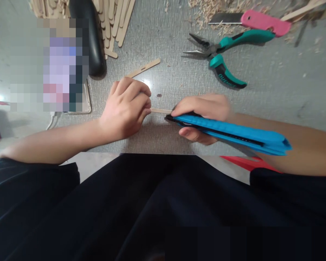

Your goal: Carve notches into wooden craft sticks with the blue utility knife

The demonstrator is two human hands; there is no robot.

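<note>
Pale wood in a narrow stick, held between the left hand and the blue knife, over the grey table; cannot tell whether touching it. Could split or snap under too hard a push from the knife, black tip right by the stick's right end. Could also slip, with so little width to bear on, and let the knife skid along the stick into the left fingertips; with the blade hidden, cannot judge its reach. Clamped on the stick's left part, left fingers curled and together. Wrapped around the knife, to the stick's right, the right hand, forefinger by the tip, thumb on the near side. Beyond the stick, a slotted stick; beyond and to its right, pliers with handles spread.
</note>
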